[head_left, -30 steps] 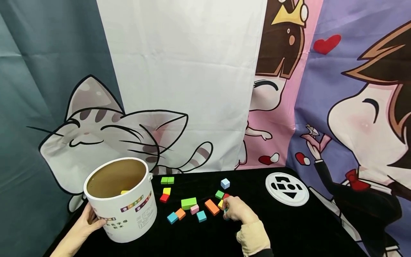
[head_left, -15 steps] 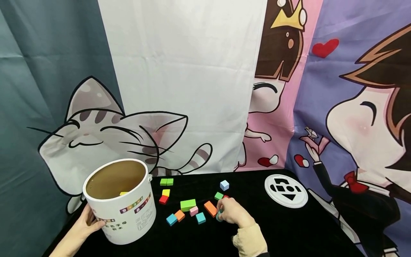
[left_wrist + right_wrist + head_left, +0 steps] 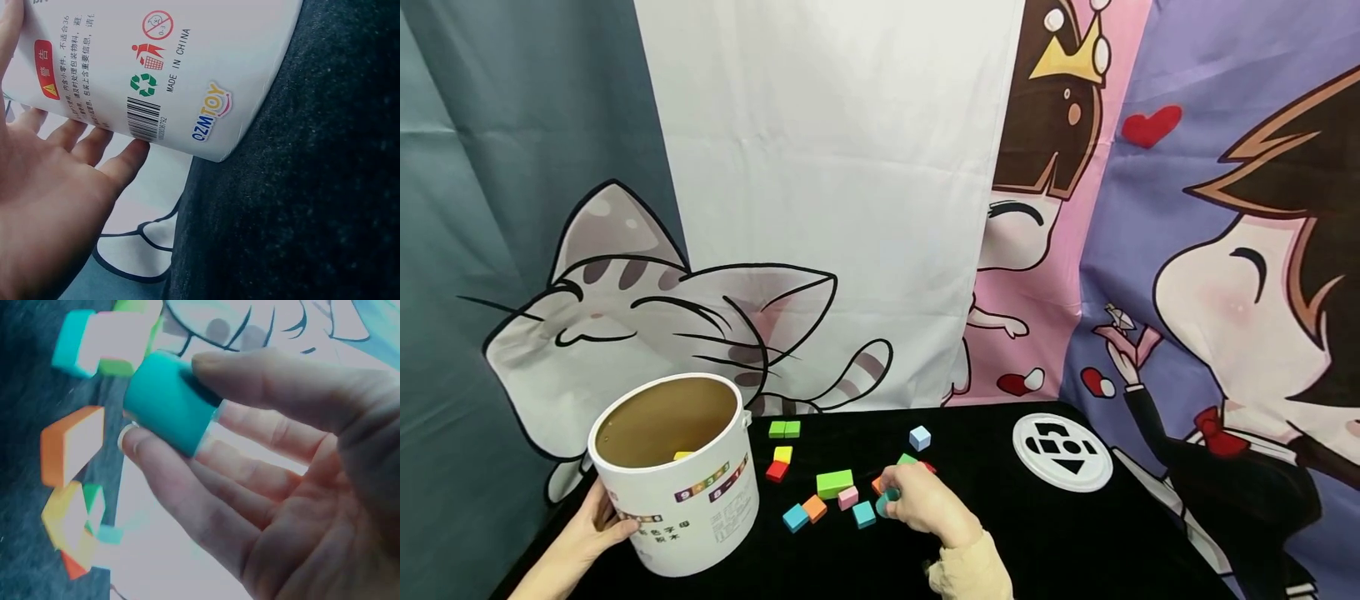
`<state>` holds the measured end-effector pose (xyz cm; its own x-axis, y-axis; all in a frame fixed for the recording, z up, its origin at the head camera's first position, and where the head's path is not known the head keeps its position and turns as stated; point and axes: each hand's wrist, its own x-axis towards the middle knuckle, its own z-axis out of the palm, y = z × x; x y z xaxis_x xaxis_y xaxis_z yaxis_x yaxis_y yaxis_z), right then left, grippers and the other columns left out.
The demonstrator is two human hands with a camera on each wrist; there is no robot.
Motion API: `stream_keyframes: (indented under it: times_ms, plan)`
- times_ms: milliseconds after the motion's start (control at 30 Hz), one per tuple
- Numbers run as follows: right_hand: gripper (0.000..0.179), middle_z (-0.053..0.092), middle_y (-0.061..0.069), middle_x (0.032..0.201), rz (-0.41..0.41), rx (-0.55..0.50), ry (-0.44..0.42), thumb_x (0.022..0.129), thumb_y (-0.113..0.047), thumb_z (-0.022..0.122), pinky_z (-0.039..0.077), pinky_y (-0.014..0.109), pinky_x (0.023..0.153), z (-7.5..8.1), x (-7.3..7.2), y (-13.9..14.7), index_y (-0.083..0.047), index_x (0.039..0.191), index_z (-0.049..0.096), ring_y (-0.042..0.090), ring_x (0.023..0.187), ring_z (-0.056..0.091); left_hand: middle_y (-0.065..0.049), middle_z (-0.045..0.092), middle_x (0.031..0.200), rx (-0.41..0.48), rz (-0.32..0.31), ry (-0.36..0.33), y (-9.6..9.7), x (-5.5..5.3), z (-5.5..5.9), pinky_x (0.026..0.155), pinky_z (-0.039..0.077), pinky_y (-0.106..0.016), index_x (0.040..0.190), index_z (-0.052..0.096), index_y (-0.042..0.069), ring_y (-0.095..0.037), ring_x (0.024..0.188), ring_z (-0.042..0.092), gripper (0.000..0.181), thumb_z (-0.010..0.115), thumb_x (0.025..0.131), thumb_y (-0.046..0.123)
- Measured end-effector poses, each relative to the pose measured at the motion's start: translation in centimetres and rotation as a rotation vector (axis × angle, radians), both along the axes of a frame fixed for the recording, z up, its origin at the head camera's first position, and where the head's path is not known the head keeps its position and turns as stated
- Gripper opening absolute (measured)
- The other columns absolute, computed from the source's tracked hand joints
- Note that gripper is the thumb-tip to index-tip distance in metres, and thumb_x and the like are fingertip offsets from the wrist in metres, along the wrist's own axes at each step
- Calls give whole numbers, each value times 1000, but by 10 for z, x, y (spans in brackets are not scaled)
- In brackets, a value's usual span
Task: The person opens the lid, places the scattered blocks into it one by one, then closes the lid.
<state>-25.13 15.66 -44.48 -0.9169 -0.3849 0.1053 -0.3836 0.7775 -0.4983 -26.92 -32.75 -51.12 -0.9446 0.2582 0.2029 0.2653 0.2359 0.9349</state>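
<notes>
A large white bucket (image 3: 700, 517) with printed labels stands at the left of the black cloth. My left hand (image 3: 587, 529) holds its side, thumb on the front and fingers along the wall (image 3: 122, 165). Between the thumb and fingers of my right hand (image 3: 928, 504) is a teal cylinder block (image 3: 165, 403). In the head view this hand is over the blocks, just right of a blue block (image 3: 864, 514), and partly covers an orange one. A bit of yellow (image 3: 682, 456) shows inside the bucket.
Coloured blocks lie between bucket and right hand, among them a long green block (image 3: 834, 484), a pink block (image 3: 847, 498) and a red block (image 3: 777, 472). Farther back is a pale blue cube (image 3: 920, 437). A white lid (image 3: 1063, 452) with shaped holes lies right. A printed curtain (image 3: 835, 208) hangs behind.
My right hand has moved left with the teal cylinder block, away from the yellow block and across the orange one. The left hand has kept its hold on the bucket.
</notes>
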Motion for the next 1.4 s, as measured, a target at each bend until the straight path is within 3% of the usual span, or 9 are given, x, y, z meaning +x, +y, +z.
stream_keyframes:
  times_ms: [167, 467, 733, 933, 1100, 1300, 1400]
  plan:
    - [19, 61, -7, 84, 75, -100, -10, 80, -6, 78, 46, 24, 64, 15, 5, -9, -12, 96, 69, 6, 69, 51, 4, 0, 158, 0, 1, 4, 2, -3, 0, 83, 31, -7, 154, -17, 35, 23, 115, 23, 90, 52, 102, 7]
    - [19, 66, -9, 86, 129, -220, -44, 83, -8, 78, 49, 20, 64, 38, 5, -40, -11, 102, 71, 0, 69, 61, 18, 11, 148, 17, -40, 89, 0, -5, -6, 83, 33, -6, 156, -14, 28, 23, 114, 30, 91, 52, 100, 0]
    - [22, 64, -10, 90, 153, -177, -5, 86, -16, 77, 49, 20, 60, 64, -3, -71, -14, 107, 71, 0, 62, 59, 19, 14, 146, 10, -7, 57, 4, -7, -9, 82, 32, -7, 156, -14, 26, 24, 112, 30, 89, 52, 100, 3]
    - [22, 65, -14, 96, 232, -151, 94, 87, -22, 77, 47, 16, 65, 90, -10, -104, -16, 107, 71, -4, 78, 57, 18, 12, 148, -10, -4, 84, -2, -6, -4, 82, 31, -7, 156, -13, 31, 24, 114, 27, 90, 52, 100, 2]
    - [22, 65, -16, 90, 286, -149, 144, 87, -22, 77, 46, 13, 65, 112, -17, -132, -16, 108, 71, -4, 75, 57, 16, 9, 151, -27, -2, 74, -5, -5, 0, 81, 31, -7, 155, -14, 35, 24, 114, 26, 90, 52, 101, 5]
    - [20, 62, -16, 84, 272, -148, 162, 89, -23, 75, 45, 11, 60, 123, -24, -159, -16, 107, 71, -4, 64, 54, 18, 11, 148, -15, -16, 86, -4, -4, -4, 82, 32, -6, 156, -14, 29, 24, 114, 29, 90, 51, 101, 1]
    - [21, 63, -15, 90, 261, -110, 185, 89, -24, 75, 44, 10, 63, 126, -28, -166, -17, 108, 71, -3, 70, 54, 15, 11, 150, -7, -16, 75, 0, -5, -5, 82, 32, -6, 156, -15, 29, 24, 114, 28, 90, 51, 101, 2]
